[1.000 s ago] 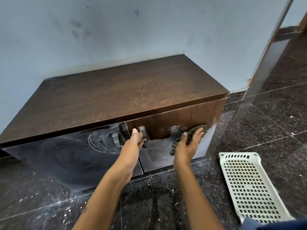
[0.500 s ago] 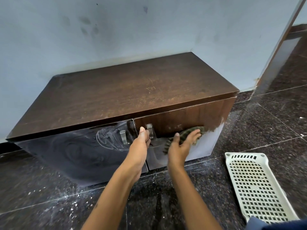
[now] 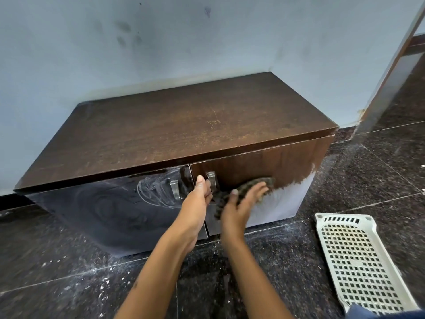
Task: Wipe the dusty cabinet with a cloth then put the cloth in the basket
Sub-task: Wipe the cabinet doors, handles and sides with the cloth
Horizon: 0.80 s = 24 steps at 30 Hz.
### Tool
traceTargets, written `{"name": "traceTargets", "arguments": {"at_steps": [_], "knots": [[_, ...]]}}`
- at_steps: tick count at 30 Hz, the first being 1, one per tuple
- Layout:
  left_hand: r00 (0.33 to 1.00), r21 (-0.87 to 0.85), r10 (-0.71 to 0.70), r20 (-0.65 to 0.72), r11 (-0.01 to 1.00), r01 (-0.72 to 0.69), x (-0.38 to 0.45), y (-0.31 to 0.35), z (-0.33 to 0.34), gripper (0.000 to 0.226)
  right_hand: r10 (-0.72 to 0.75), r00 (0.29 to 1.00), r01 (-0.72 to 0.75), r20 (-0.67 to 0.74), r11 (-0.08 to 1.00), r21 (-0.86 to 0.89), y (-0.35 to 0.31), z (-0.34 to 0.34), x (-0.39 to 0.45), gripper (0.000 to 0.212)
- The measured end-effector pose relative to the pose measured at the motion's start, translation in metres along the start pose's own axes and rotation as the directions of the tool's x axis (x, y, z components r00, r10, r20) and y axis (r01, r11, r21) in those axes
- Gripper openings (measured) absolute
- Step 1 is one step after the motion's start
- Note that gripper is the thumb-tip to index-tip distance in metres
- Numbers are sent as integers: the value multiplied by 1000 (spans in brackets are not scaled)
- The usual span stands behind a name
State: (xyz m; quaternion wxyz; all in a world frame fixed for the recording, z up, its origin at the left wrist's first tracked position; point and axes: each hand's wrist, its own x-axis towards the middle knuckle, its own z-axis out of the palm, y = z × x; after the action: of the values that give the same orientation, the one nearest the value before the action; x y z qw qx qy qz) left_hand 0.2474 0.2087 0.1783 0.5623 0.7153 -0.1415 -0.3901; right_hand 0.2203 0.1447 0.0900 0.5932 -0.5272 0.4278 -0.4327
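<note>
My right hand (image 3: 241, 203), fingers spread nearly flat, presses a dark striped cloth (image 3: 254, 184) against the right-hand door (image 3: 276, 162) of the low brown cabinet (image 3: 184, 125). My left hand (image 3: 199, 196), just beside it, rests at the inner edge of that door, thumb up by its metal handle (image 3: 212, 180); whether the fingers curl round the edge I cannot tell. Above the cloth the door shows clean wood grain; below and to the right of my right hand a pale film of dust (image 3: 282, 203) covers it. The left-hand door (image 3: 115, 208), beyond my left hand, is glossy and dark, with swirled wipe marks near its own handle (image 3: 174, 188). The cabinet stands against a pale blue wall (image 3: 161, 47) bearing several dark smudges. The floor (image 3: 69, 272) is dark speckled stone tile, scattered with white dust and flecks below my forearms. A white perforated basket (image 3: 358, 261) lies on the floor, well to the right of my right hand. A door frame (image 3: 391, 72) rises at far right.
</note>
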Motion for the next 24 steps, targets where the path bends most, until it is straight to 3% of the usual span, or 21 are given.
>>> {"name": "traceTargets", "arguments": {"at_steps": [3,5,10,13,16,19,21,24], "knots": [[1000,16,-1,10,1000,1,-1,1,0,58,187,981,-186,-48,982,23,4,-21,22,69],[1000,11,0,1,1000,0,-1,1,-3,57,196,980,-195,-34,980,40,-2,-21,21,69],[1000,33,-5,-21,999,6,8,2,-8,58,-39,993,39,111,999,4,-13,20,-21,69],[999,34,-1,-42,999,2,12,1,-12,60,-83,989,85,118,996,-14,0,24,-25,69],[999,5,7,-54,1000,-6,10,2,-12,61,81,991,-76,111,996,-52,22,16,-17,71],[997,-24,2,-74,1000,-4,6,6,-12,60,290,942,-284,169,957,-58,34,9,-11,71],[996,-43,1,-87,999,-4,5,9,-15,61,228,952,-218,204,974,-67,29,12,-15,71],[996,-63,-2,-94,998,-4,6,13,-20,62,-127,948,158,292,984,-85,22,25,-38,72]]}}
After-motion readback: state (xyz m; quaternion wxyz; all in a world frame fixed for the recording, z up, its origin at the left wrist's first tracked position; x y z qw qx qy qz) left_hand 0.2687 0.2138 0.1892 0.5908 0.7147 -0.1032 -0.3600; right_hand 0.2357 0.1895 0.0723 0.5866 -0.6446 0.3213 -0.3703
